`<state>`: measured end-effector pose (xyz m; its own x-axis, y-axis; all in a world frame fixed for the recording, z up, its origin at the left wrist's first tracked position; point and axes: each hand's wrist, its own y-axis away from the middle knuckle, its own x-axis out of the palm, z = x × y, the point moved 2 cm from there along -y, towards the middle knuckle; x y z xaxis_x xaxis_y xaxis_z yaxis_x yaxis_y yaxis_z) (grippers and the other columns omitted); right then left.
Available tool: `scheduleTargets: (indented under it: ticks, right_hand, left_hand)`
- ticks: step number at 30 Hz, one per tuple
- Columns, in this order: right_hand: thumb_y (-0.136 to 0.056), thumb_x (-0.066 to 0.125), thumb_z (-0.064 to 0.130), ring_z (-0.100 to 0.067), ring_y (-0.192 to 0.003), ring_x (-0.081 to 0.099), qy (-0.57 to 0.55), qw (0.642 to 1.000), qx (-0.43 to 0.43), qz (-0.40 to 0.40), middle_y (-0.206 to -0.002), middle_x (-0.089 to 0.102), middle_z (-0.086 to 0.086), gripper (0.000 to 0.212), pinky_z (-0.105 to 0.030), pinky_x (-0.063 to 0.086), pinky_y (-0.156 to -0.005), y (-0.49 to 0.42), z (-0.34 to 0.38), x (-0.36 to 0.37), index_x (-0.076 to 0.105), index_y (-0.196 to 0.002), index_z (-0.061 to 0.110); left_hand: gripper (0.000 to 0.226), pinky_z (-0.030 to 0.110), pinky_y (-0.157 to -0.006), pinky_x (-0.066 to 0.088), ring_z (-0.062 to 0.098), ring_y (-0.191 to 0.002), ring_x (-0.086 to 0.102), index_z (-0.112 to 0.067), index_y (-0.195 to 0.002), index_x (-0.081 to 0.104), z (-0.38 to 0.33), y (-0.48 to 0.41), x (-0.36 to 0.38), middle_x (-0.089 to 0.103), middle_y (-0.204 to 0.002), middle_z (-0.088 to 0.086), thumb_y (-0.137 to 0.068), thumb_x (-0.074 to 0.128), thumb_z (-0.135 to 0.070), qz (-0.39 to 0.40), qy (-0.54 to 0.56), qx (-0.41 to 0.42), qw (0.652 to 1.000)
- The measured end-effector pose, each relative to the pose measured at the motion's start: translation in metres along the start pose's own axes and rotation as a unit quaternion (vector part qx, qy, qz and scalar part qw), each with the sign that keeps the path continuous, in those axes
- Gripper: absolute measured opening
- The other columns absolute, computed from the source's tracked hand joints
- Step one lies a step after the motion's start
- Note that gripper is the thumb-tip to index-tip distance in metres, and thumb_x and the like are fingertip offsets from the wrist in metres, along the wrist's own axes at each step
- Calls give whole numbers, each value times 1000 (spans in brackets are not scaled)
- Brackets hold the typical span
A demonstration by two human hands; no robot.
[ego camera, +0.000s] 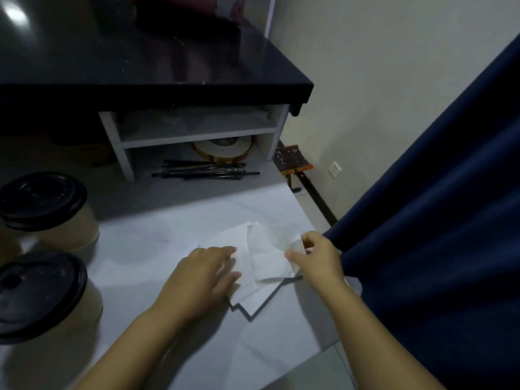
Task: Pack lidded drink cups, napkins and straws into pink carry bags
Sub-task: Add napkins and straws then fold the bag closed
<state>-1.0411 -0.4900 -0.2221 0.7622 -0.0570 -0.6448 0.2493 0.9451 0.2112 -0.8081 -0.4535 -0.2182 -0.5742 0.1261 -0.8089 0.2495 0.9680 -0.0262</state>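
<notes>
Held napkin (pixel 267 257) flat with left hand (pixel 205 274), fingers straight; pinched its edge with right hand (pixel 315 257). Judged mid-fold; needed crease next, then lift.

White napkin (pixel 268 256) partly folded; far cup (pixel 47 204), near cup (pixel 42 294) upright, black-lidded.

a single head-worn view looks steeply down, close over the white table (pixel 157 237).

Dim, bluish interior light. A soft glare spot marks the glossy black countertop (pixel 84 52) (upper left of frame); hard shadows edge the white paper napkin (pixel 267 257); wide-angle bending curves the borders.
</notes>
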Motion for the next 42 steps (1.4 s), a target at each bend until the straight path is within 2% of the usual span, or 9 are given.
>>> scheduleTargets:
  ticks: [4, 11, 14, 17, 20, 25, 34, 40, 42]
  right_hand:
    - [-78, 74, 22, -15, -72, 61, -43, 997, -66, 16, -80, 60, 10, 26, -31, 55, -59, -7, 9, -13, 50, -68, 28]
    - [-72, 79, 21, -21, -78, 68, -76, 960, -124, 241, -87, 69, 6, 18, -43, 59, -72, 2, 44, -4, 62, -76, 23]
    - [-73, 79, 22, -21, -76, 67, -49, 940, -149, 304, -85, 70, 6, 16, -35, 57, -69, 4, 49, 13, 63, -76, 25]
    - [-79, 72, 32, -20, -73, 65, -66, 953, -141, 262, -78, 68, 6, 11, -32, 54, -63, -4, 46, 22, 65, -75, 25]
    - [-84, 65, 39, -16, -72, 61, 9, 976, -139, 167, -76, 63, 7, 15, -26, 49, -62, -20, 42, 24, 60, -78, 25]
    - [-72, 75, 43, -8, -75, 55, 144, 960, -158, 179, -84, 55, 10, 38, -23, 44, -62, -29, 43, 35, 54, -96, 22]
    - [-69, 81, 14, -10, -72, 58, 12, 976, -85, 201, -72, 55, 6, 36, -27, 53, -75, -33, 46, 35, 57, -95, 22]
    - [-73, 78, 13, -13, -58, 61, -66, 954, -135, 258, -70, 68, -2, 16, -22, 47, -48, -35, 61, 24, 64, -70, 19]
    - [-73, 79, 12, -11, -59, 62, -75, 941, -143, 299, -69, 69, 2, 17, -21, 49, -50, -38, 68, 23, 65, -68, 20]
  left_hand:
    - [50, 24, -86, 40, 9, -105, 50, -28, -129, 46, -6, 0, 2, 54, -122, -10, -84, 57, -47, -57, 60, -40, 996]
    - [89, 27, -91, 42, 1, -113, 39, -44, -137, 23, -5, 1, -7, 37, -123, -25, -62, 65, -64, -129, 174, -146, 965]
    - [50, 8, -74, 40, -9, -95, 53, -45, -115, 50, -4, 1, -10, 57, -100, -29, -73, 75, -34, -112, 153, -121, 974]
    - [33, 7, -67, 39, -7, -82, 57, -43, -77, 57, 1, 6, -14, 64, -79, -23, -78, 69, -13, -116, 108, -113, 981]
    - [30, 7, -66, 39, -6, -81, 56, -37, -76, 58, 9, 12, -16, 64, -77, -22, -80, 66, -8, -118, 124, -139, 975]
    - [32, 6, -64, 40, -7, -80, 57, -36, -75, 59, 15, 12, -20, 65, -79, -18, -80, 63, -4, -128, 134, -159, 970]
    - [19, 12, -61, 40, 1, -73, 56, -31, -75, 61, 13, 5, -24, 64, -76, -16, -79, 70, -15, -109, 127, -130, 977]
    - [16, 13, -89, 26, 2, -112, 28, -36, -77, 60, 10, -7, -25, 38, -124, -28, -78, 71, -26, -87, 82, -93, 988]
    - [19, 19, -93, 29, 4, -114, 35, -35, -76, 59, 8, -15, -27, 45, -122, -27, -78, 71, -21, -83, 89, -77, 990]
